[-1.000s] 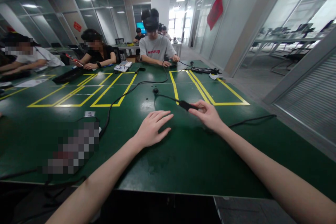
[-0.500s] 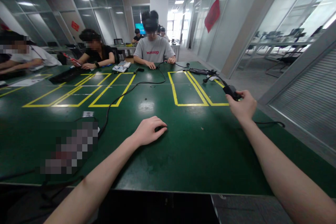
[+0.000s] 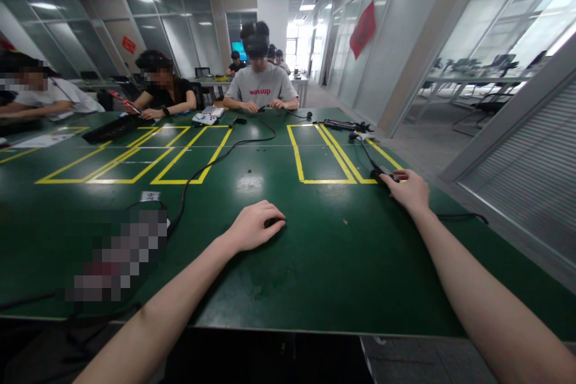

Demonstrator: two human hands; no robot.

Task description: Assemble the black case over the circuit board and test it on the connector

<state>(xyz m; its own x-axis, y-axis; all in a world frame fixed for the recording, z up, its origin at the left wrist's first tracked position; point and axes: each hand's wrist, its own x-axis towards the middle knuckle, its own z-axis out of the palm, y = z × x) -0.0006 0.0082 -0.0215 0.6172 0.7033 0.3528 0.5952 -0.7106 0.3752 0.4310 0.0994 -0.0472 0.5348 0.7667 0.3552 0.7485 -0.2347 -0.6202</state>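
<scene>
My right hand is closed around a black power adapter at the right side of the green table. The adapter lies low against the table, partly hidden by my fingers. From its far end a thin black cord leads to a plug-like end. Another black cable comes out behind my wrist toward the right edge. My left hand rests on the table with loosely curled fingers and a dark gap beside the thumb; I see nothing held in it.
Yellow tape rectangles mark the table. At the left lies a blurred-out item beside a small paper label. A long black cable runs toward a person opposite, whose hands handle a cable. A black tripod-like object lies at the far right.
My right hand has lowered the adapter toward the table and moved slightly left. The left hand stays put. The person opposite has drawn the cable and their hands closer together.
</scene>
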